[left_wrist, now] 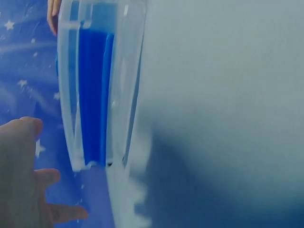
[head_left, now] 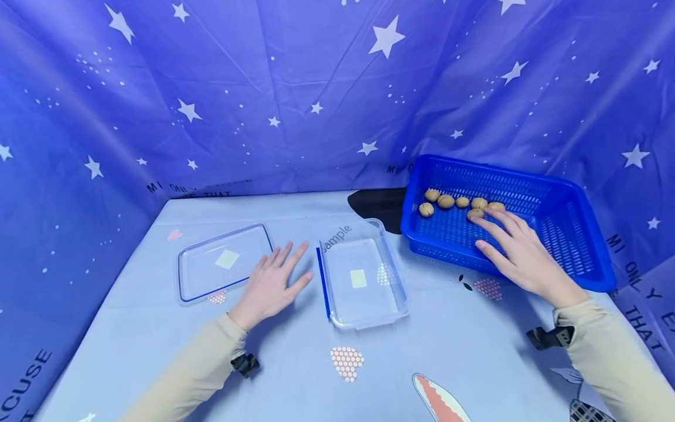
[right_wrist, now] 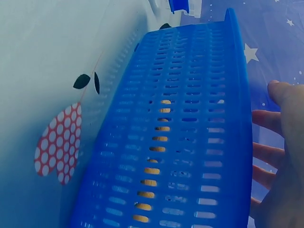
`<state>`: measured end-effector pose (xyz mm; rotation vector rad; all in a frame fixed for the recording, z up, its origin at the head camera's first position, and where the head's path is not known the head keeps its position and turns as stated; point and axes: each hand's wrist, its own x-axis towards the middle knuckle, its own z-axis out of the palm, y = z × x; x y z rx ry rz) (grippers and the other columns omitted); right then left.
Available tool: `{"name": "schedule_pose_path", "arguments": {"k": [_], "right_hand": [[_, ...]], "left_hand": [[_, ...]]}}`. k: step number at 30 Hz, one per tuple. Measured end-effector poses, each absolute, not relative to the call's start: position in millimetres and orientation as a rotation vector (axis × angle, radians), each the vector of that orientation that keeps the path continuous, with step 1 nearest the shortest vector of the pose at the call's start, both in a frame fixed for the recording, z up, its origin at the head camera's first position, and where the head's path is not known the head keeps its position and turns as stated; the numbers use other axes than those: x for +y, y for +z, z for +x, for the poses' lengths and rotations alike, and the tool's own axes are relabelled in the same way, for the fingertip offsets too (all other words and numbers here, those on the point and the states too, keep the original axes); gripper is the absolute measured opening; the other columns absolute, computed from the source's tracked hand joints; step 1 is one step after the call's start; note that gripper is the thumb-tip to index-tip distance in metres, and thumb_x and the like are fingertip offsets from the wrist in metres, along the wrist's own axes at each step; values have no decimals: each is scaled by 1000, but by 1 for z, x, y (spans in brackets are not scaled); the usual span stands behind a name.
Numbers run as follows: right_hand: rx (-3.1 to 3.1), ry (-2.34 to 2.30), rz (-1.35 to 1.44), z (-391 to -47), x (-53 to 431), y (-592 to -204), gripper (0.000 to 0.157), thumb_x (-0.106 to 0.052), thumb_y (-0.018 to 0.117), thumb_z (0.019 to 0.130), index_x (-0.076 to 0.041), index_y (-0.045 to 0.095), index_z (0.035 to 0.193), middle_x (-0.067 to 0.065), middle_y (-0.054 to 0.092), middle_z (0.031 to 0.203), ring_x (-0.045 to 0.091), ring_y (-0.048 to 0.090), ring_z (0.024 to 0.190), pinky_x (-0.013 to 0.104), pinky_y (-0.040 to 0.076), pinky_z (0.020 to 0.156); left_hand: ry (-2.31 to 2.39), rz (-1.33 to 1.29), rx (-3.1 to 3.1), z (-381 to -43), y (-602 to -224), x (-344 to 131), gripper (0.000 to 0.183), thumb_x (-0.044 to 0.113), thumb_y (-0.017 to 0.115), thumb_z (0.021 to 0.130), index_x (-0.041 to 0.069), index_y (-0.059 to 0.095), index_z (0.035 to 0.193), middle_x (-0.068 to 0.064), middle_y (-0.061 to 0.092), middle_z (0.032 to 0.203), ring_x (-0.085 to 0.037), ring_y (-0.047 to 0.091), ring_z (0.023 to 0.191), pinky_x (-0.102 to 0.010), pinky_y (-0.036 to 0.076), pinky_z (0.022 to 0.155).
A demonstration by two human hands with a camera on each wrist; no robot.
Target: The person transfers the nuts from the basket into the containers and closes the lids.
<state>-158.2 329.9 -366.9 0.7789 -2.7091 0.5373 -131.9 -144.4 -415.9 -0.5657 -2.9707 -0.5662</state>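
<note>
My right hand (head_left: 519,255) reaches over the near rim of a blue plastic basket (head_left: 561,234), its fingertips right at the walnuts (head_left: 446,201) gathered on the left side of the basket floor. In the right wrist view the fingers (right_wrist: 268,149) pass behind the basket's slotted wall, and walnuts show through the slots. My left hand (head_left: 271,287) hovers with fingers spread, holding nothing. It is between a clear lid (head_left: 200,278) with a blue seal and a clear plastic food container (head_left: 379,302). The container stands open-topped, a blue clip along its left side and a pale square label inside.
A pale blue cloth printed with hearts (head_left: 347,363) and a carrot-like shape covers the table (head_left: 295,375). Blue star-patterned curtains (head_left: 316,76) enclose the back and sides. A black printed patch (head_left: 374,208) lies between container and basket.
</note>
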Motion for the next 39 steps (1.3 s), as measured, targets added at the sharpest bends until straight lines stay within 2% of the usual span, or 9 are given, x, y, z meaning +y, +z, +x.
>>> {"name": "schedule_pose_path", "arguments": {"k": [8, 13, 17, 24, 30, 35, 39], "right_hand": [[-2749, 554, 756, -160, 321, -372, 44, -23, 55, 99, -11, 49, 142, 18, 31, 151, 50, 25, 132, 76, 22, 96], [-2761, 568, 758, -162, 318, -372, 45, -24, 54, 100, -11, 48, 142, 17, 31, 151, 49, 25, 132, 75, 22, 96], [-2766, 566, 765, -164, 316, -368, 45, -23, 54, 100, -10, 49, 142, 19, 32, 150, 49, 28, 131, 73, 25, 96], [-2873, 565, 750, -164, 320, -353, 45, -25, 52, 101, -12, 46, 144, 20, 34, 148, 49, 32, 128, 71, 32, 91], [-2874, 550, 797, -171, 324, -336, 44, -21, 58, 98, -5, 50, 139, 20, 41, 142, 45, 37, 128, 68, 36, 94], [-2870, 497, 840, -180, 326, -324, 44, -18, 62, 95, 2, 53, 134, 24, 47, 136, 47, 42, 123, 66, 38, 93], [-2894, 451, 864, -188, 325, -314, 43, -15, 63, 95, 3, 54, 132, 25, 52, 130, 46, 48, 118, 65, 40, 92]], "left_hand": [[-772, -716, -2998, -133, -423, -121, 69, 55, 42, 98, 23, 22, 156, -22, 31, 151, -45, 33, 134, -57, 28, 109], [-934, -701, -3042, -136, -423, -108, 78, 54, 51, 95, 20, 17, 156, -19, 26, 154, -38, 32, 137, -54, 33, 107], [-1001, -669, -3025, -138, -424, -104, 84, 45, 59, 92, 13, 15, 156, -16, 24, 155, -33, 29, 139, -49, 29, 110], [-1119, -728, -2959, -140, -427, -108, 83, 34, 63, 91, 7, 17, 155, -16, 23, 155, -32, 26, 141, -43, 22, 114], [-1241, -762, -2897, -142, -427, -116, 83, 24, 65, 90, 9, 16, 155, -18, 24, 155, -33, 25, 141, -44, 20, 114], [-1421, -725, -2812, -145, -430, -120, 82, 13, 67, 86, 9, 22, 154, -17, 27, 154, -34, 30, 138, -45, 24, 113], [-1621, -625, -2770, -146, -431, -122, 82, 7, 67, 83, 12, 26, 154, -18, 28, 154, -39, 43, 129, -48, 40, 103]]}}
